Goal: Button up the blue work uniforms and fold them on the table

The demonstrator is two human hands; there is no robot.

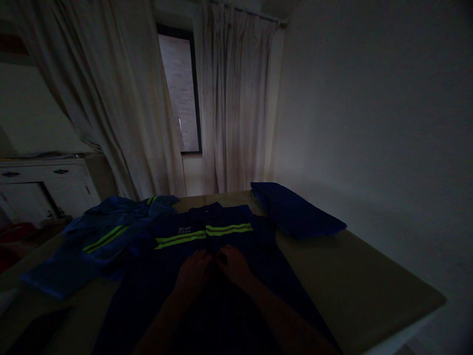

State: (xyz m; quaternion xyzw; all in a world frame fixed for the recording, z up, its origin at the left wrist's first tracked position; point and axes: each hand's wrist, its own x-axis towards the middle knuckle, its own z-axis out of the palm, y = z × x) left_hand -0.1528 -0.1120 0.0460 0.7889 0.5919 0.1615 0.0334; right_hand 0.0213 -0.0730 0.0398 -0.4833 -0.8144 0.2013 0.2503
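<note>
A dark blue work garment point(236, 241) with a collar and yellow-green reflective chest stripes lies spread out in front of me, collar away from me. Small pale lettering shows on the left side of its chest. My left hand point(195, 268) rests at the middle of its front, just below the stripes, with fingers bent and closed on the cloth. Close beside it, my right hand point(233, 264) is closed too, thumb and fingers pinched at the front edge. Deep shadow hides the exact bit of cloth between my fingertips and the garment's lower part.
On the left lies a crumpled blue garment point(107, 236) with similar stripes. A folded dark blue garment point(291, 209) is at the back right. The tan table point(384, 291) ends near a pale wall point(369, 123). Curtains point(236, 98) and a white cabinet point(70, 185) stand behind.
</note>
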